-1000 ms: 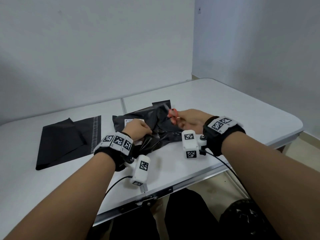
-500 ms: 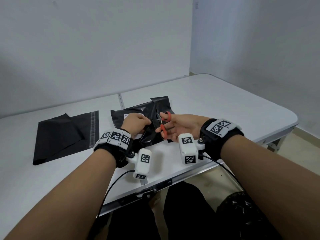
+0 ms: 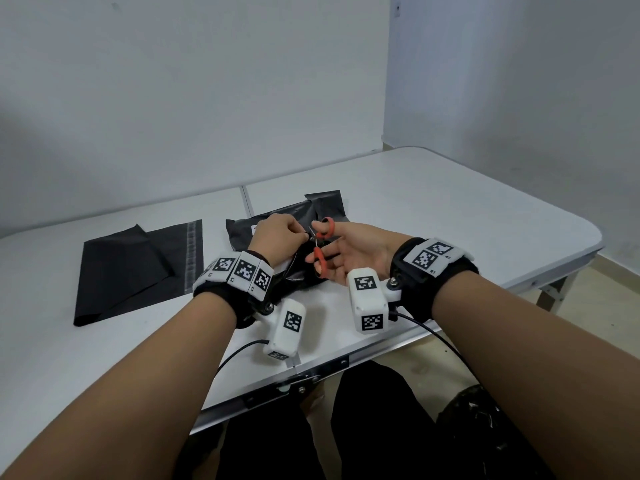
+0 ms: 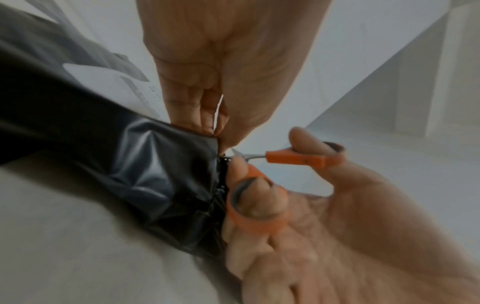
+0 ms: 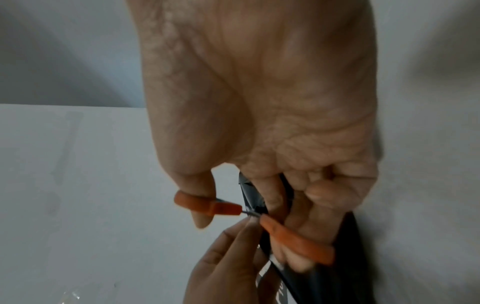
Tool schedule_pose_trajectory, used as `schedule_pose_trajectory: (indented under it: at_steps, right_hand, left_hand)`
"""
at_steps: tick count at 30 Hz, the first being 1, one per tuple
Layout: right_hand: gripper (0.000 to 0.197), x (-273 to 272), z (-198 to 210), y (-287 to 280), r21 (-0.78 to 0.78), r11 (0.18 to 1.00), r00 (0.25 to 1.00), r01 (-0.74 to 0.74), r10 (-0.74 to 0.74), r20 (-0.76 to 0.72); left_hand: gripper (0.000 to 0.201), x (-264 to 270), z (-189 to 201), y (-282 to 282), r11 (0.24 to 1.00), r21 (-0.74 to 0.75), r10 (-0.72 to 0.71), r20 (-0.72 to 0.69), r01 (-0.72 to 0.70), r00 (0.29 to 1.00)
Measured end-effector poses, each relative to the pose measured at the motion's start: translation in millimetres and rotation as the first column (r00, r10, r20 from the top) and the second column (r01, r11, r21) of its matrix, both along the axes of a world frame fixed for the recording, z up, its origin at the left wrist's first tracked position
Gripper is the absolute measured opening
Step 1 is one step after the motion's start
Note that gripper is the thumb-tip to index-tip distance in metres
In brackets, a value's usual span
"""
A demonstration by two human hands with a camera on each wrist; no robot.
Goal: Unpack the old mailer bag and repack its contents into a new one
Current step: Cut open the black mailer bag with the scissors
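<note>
Near the middle of the tabletop (image 3: 450,216), the old mailer bag (image 3: 277,223) is lying crumpled with its white label partly showing, and I am working at its near edge. I am pinching a fold of that black film between the thumb and fingertips of my left hand (image 3: 277,237), lifting it slightly off the surface. My right hand (image 3: 349,252) is gripping the orange-handled scissors (image 3: 320,247), thumb through one loop and fingers curled through the other, with the handles spread apart and the short blades nosing in right beside my left fingertips.

To cut well here, I judge that I should be keeping the film taut, feeding only the pinched edge between the blades, and staying shallow so the contents are not getting nicked. My left fingertips are sitting very close to the blade tips, which I judge to be the main risk.

Further to the left, the new mailer bag (image 3: 138,268) is lying flat, well apart, one corner folded over.
</note>
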State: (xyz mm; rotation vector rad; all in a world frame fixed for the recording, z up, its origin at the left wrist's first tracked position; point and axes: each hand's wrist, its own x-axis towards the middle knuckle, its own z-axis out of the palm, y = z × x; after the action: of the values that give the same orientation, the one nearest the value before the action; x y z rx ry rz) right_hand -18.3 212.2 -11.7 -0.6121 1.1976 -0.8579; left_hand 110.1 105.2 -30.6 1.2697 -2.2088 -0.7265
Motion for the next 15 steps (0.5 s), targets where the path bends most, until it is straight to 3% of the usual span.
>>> schedule_pose_trajectory:
  at_steps: [5,9,15]
  right_hand:
    - [0.038,3,-11,-16,-0.032,0.992,0.992,0.119,-0.120,-0.035]
    - [0.026,-1,-17,-20,-0.075,0.985,0.986,0.153,-0.157,-0.060]
    - [0.048,-3,-4,-21,-0.021,0.997,0.994,0.077,-0.079,-0.071]
  left_hand:
    - [0.007,-1,7,2,0.996,-0.069,-0.054,0.094,0.061,0.994]
    - [0.013,4,5,-4,0.999,0.026,-0.045,0.052,0.044,0.998]
    - [0.010,8,5,0,0.993,0.102,-0.049,-0.040,0.052,0.998]
